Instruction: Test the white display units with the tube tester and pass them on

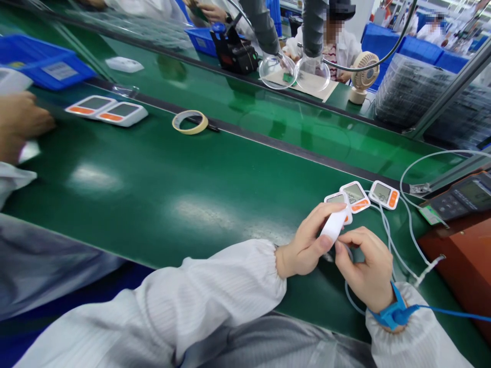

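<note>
My left hand (309, 243) is closed around a white device (333, 226), which is tilted on its edge over the green bench. Close against the device's lower end, my right hand (364, 263) has its thumb and index finger pinched on the end of a thin clear tube (351, 294). A blue strap (393, 313) circles my right wrist. Just beyond my hands lie a white device with orange buttons (355, 197), another partly covered by my left fingers, and a third (384, 195) to the right. Their screens show digits. Clear tubes run beside them.
An orange-brown box (464, 255) and a meter (466, 197) stand at the right. A tape roll (190, 122) and two devices (107, 110) lie at the back left, near a blue bin (57, 66). Another person's hand (23, 122) is at the far left.
</note>
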`<action>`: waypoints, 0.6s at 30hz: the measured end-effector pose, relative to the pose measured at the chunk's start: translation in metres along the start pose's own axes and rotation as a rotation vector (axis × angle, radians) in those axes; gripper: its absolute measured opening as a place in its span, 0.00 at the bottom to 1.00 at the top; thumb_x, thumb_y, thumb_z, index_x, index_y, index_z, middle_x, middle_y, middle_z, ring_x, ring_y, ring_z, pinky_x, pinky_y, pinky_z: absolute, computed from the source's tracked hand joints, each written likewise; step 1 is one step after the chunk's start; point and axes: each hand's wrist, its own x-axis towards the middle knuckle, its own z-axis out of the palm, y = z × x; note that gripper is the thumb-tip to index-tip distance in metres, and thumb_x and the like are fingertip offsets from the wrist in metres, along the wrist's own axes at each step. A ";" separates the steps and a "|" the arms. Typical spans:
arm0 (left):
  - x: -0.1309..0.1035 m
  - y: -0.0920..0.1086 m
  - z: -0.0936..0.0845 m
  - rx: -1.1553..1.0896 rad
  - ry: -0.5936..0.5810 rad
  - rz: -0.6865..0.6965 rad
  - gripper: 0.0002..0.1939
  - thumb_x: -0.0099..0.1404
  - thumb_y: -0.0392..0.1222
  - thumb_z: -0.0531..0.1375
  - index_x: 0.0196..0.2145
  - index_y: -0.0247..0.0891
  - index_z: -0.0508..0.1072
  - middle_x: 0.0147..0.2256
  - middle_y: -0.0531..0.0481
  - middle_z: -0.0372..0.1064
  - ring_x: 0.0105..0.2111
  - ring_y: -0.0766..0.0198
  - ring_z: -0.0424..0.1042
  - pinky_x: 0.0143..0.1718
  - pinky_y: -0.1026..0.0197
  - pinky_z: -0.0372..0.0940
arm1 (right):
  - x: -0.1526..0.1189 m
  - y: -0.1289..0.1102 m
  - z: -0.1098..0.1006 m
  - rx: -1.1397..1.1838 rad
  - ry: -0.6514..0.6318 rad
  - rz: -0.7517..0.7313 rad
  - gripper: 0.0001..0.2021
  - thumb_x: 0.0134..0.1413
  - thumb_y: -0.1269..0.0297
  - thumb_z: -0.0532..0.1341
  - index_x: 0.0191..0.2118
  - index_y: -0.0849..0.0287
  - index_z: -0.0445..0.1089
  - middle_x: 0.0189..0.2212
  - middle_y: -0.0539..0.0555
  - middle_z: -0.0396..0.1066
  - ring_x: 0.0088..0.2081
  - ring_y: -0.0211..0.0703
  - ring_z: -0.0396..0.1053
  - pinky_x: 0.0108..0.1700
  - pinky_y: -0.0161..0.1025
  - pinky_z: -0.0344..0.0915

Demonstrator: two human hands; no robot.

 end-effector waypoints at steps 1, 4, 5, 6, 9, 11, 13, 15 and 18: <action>-0.001 0.000 0.001 -0.002 0.009 -0.013 0.28 0.71 0.59 0.50 0.61 0.41 0.63 0.49 0.41 0.67 0.45 0.53 0.69 0.48 0.49 0.66 | 0.000 0.000 0.000 -0.005 0.005 -0.004 0.06 0.58 0.75 0.61 0.33 0.57 0.67 0.26 0.47 0.69 0.29 0.36 0.67 0.34 0.34 0.63; -0.002 0.001 0.001 -0.012 0.023 -0.040 0.28 0.71 0.59 0.50 0.61 0.40 0.63 0.49 0.40 0.66 0.45 0.54 0.69 0.46 0.51 0.67 | -0.001 0.001 0.000 -0.007 0.012 0.002 0.06 0.58 0.75 0.62 0.33 0.57 0.68 0.27 0.47 0.70 0.29 0.36 0.68 0.34 0.35 0.64; -0.002 0.001 0.001 -0.009 0.019 -0.041 0.28 0.72 0.59 0.50 0.61 0.40 0.62 0.50 0.40 0.66 0.45 0.54 0.69 0.46 0.51 0.68 | -0.001 0.001 0.000 -0.005 0.013 0.004 0.06 0.58 0.75 0.62 0.33 0.57 0.68 0.27 0.48 0.70 0.29 0.37 0.68 0.34 0.35 0.64; -0.002 0.001 0.001 0.004 0.010 -0.034 0.28 0.72 0.59 0.49 0.61 0.39 0.62 0.50 0.40 0.66 0.44 0.54 0.69 0.46 0.51 0.68 | -0.001 0.001 0.000 -0.003 0.010 0.006 0.06 0.58 0.75 0.62 0.33 0.57 0.68 0.27 0.48 0.71 0.29 0.37 0.69 0.34 0.35 0.64; -0.002 0.001 -0.001 0.090 0.000 0.044 0.27 0.73 0.58 0.48 0.62 0.39 0.61 0.50 0.39 0.65 0.46 0.52 0.68 0.50 0.48 0.66 | -0.001 0.001 0.000 0.018 -0.018 0.021 0.06 0.60 0.74 0.61 0.33 0.57 0.69 0.28 0.48 0.72 0.30 0.37 0.70 0.35 0.36 0.65; -0.002 0.000 -0.002 0.138 0.009 0.092 0.27 0.73 0.56 0.48 0.62 0.39 0.62 0.51 0.38 0.65 0.49 0.50 0.67 0.53 0.46 0.64 | -0.001 0.001 0.000 0.051 -0.055 0.044 0.06 0.61 0.73 0.61 0.33 0.56 0.69 0.28 0.49 0.72 0.30 0.38 0.70 0.35 0.37 0.65; -0.001 0.000 -0.003 0.159 0.006 0.104 0.26 0.73 0.55 0.47 0.61 0.38 0.62 0.52 0.37 0.66 0.50 0.50 0.67 0.53 0.46 0.64 | -0.001 0.002 0.000 0.083 -0.085 0.069 0.06 0.61 0.72 0.60 0.32 0.56 0.68 0.27 0.49 0.72 0.29 0.39 0.70 0.34 0.37 0.65; -0.001 0.000 -0.004 0.178 -0.011 0.105 0.26 0.73 0.54 0.48 0.61 0.36 0.63 0.51 0.37 0.68 0.49 0.50 0.69 0.52 0.47 0.64 | -0.001 0.003 0.000 0.098 -0.100 0.090 0.07 0.61 0.71 0.60 0.31 0.56 0.68 0.26 0.49 0.71 0.28 0.38 0.69 0.33 0.37 0.64; 0.000 0.000 -0.005 0.214 -0.020 0.112 0.25 0.73 0.52 0.49 0.60 0.35 0.64 0.50 0.37 0.70 0.47 0.51 0.70 0.51 0.49 0.65 | -0.001 0.004 0.001 0.096 -0.107 0.107 0.07 0.60 0.72 0.61 0.31 0.56 0.67 0.26 0.48 0.71 0.29 0.37 0.69 0.34 0.36 0.64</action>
